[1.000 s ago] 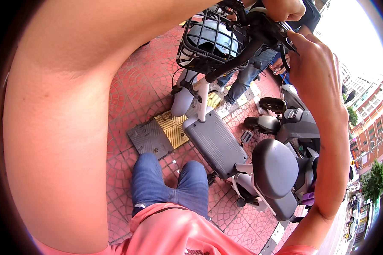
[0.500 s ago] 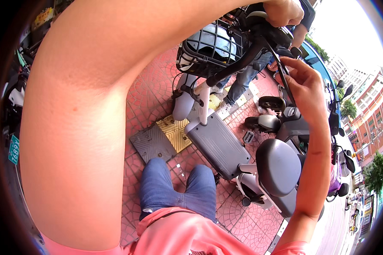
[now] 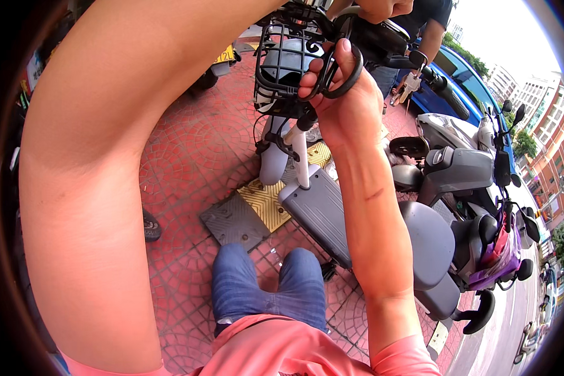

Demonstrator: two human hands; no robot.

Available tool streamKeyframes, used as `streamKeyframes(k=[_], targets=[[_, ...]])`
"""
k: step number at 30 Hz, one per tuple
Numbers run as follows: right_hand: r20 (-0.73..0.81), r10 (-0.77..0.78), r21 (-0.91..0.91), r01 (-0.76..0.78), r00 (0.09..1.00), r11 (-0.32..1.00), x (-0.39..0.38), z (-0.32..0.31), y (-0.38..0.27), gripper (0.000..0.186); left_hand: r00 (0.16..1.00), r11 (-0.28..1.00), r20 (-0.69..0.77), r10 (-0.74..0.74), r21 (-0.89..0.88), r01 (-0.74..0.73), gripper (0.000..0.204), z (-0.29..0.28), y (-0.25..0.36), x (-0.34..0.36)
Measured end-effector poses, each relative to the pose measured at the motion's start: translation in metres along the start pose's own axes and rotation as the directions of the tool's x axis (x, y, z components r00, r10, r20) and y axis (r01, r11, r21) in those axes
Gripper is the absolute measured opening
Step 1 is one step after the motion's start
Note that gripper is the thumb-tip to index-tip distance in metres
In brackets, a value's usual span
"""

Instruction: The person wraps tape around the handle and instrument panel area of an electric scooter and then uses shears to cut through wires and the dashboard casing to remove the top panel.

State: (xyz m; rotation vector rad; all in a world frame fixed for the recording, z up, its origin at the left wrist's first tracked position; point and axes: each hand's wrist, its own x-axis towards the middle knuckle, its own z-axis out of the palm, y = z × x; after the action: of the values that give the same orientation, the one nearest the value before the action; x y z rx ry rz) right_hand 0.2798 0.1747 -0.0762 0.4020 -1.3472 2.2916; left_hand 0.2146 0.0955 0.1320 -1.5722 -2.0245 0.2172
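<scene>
My right hand is closed around the black looped handles of a pair of scissors, held up in front of the scooter's wire basket. The scissors' blades are hard to make out against the dark parts behind. At the top edge my left hand is closed just above the black handlebar unit of a small electric scooter; what its fingers grip is cut off from view. The black basket holds something grey and white. Below it lies the scooter's grey footboard.
The scooter's grey seat stands beside my right forearm. Other parked scooters and a blue car line the right side. A person in a dark shirt stands beyond the handlebar. A yellow-and-black ramp lies on the red paving.
My right hand has moved left to the front of the basket, turning so the scissors' loops show. My left hand has shifted left and up, partly out of view. The person's arm beyond has shifted.
</scene>
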Motion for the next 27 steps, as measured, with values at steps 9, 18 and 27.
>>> streamKeyframes(k=[9, 18, 27], targets=[[-0.135, -0.071, 0.126, 0.088, 0.988, 0.988, 0.012, 0.047, 0.005, 0.035, 1.0, 0.999, -0.002, -0.028, -0.029, 0.028, 0.019, -0.005, 0.001, 0.001], [-0.22, -0.001, 0.164, 0.038, 0.976, 0.986, 0.028, 0.065, -0.006, 0.03, 0.999, 0.999, 0.016, -0.03, -0.039, 0.031, 0.02, 0.001, -0.002, 0.004], [-0.089, 0.099, 0.105, -0.089, 0.991, 0.99, 0.039, 0.005, -0.038, 0.038, 0.999, 0.995, -0.008, -0.033, -0.096, 0.032, 0.021, -0.003, -0.003, 0.006]])
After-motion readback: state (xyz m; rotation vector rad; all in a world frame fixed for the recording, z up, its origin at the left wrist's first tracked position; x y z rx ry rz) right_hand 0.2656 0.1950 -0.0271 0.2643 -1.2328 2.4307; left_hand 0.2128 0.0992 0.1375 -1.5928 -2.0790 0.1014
